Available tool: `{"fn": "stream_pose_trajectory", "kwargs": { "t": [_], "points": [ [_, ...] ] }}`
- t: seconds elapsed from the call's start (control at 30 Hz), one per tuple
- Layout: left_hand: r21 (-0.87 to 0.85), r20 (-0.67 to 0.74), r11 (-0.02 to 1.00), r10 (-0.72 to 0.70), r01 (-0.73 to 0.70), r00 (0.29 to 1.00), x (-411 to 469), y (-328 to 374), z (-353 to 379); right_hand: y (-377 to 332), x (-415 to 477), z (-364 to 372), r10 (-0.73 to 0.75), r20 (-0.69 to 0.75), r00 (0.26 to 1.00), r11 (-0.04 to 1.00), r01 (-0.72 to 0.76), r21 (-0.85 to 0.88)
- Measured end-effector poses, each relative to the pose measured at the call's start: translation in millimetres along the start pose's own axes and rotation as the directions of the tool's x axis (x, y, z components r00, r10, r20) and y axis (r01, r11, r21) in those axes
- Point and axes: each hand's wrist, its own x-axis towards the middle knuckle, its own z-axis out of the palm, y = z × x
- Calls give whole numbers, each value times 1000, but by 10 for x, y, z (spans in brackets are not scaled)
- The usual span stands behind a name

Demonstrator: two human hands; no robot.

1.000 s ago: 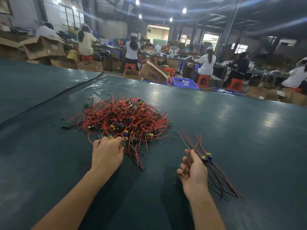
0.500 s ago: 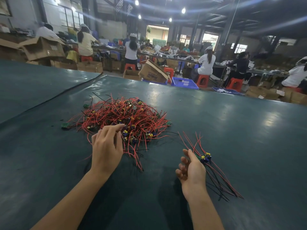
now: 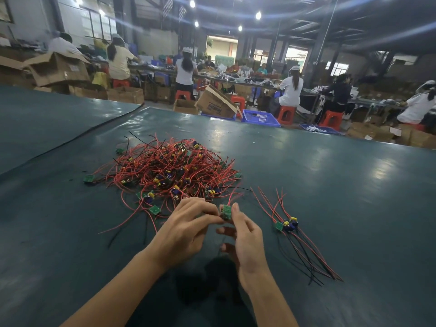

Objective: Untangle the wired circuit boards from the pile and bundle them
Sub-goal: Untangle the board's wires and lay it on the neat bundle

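Blue print on tipped box (image 3: 215,105), illegible

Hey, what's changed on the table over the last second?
The left grip left the pile, drawing a green board out rightward; the right grip moved left from the bundle to touch that board. Pile and bundle stayed put.
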Motion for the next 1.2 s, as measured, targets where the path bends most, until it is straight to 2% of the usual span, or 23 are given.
{"fn": "stream_pose_trajectory", "kwargs": {
  "t": [0.17, 0.33, 0.43, 0.5, 0.53, 0.57, 0.63, 0.7, 0.73, 0.77, 0.83, 0.93, 1.0, 1.13, 1.2],
  "points": [
    [12, -10, 1000, 12, -12, 1000, 2, -15, -9, -16, 23, -31, 20, -77, 997, 999, -16, 48],
    [43, -24, 999, 32, -31, 999, -14, -30, 41, -8, 9, -32, 14, -108, 994, 1000, -14, 3],
    [53, -38, 998, -29, 31, 999, -23, 4, 41, -17, 9, -58, -19, -150, 989, 999, 26, 48],
    [-74, -59, 987, -145, 141, 988, -19, 55, 33, -38, 5, -76, -34, -162, 986, 997, 45, 61],
    [-206, -55, 951, -248, 232, 967, -14, 85, 33, -50, 0, -80, -33, -156, 987, 996, 45, 75],
    [-358, -22, 869, -373, 341, 928, -5, 115, 30, -57, -4, -83, -28, -135, 990, 995, 41, 90],
    [-581, 159, 599, -580, 550, 799, 32, 169, 34, -57, -23, -75, -14, -68, 998, 994, 22, 110],
    [-653, 316, 393, -636, 648, 704, 47, 215, 74, -43, -40, -50, -8, 2, 1000, 995, 7, 101],
    [-663, 339, 352, -646, 661, 684, 54, 236, 96, -40, -50, -30, 2, 32, 999, 995, -5, 99],
    [-665, 335, 344, -656, 663, 676, 59, 252, 110, -31, -48, -17, 11, 54, 998, 994, -17, 109],
    [-646, 285, 391, -673, 655, 683, 62, 253, 139, -15, -34, -8, 38, 40, 998, 987, -44, 153],
    [-570, 190, 486, -706, 662, 682, 48, 210, 162, 16, 9, -28, 59, -86, 995, 988, -45, 150],
    [-532, 145, 523, -719, 666, 680, 36, 181, 170, 43, 25, -24, 5, -129, 992, 997, 4, 72],
    [-497, 30, 607, -702, 620, 712, 35, 172, 171, 89, 1, 32, -170, -117, 978, 984, 162, -76],
    [-512, 34, 598, -703, 617, 710, 41, 182, 170, 111, -10, 39, -203, -119, 972, 975, 189, -118]
  ]
}}
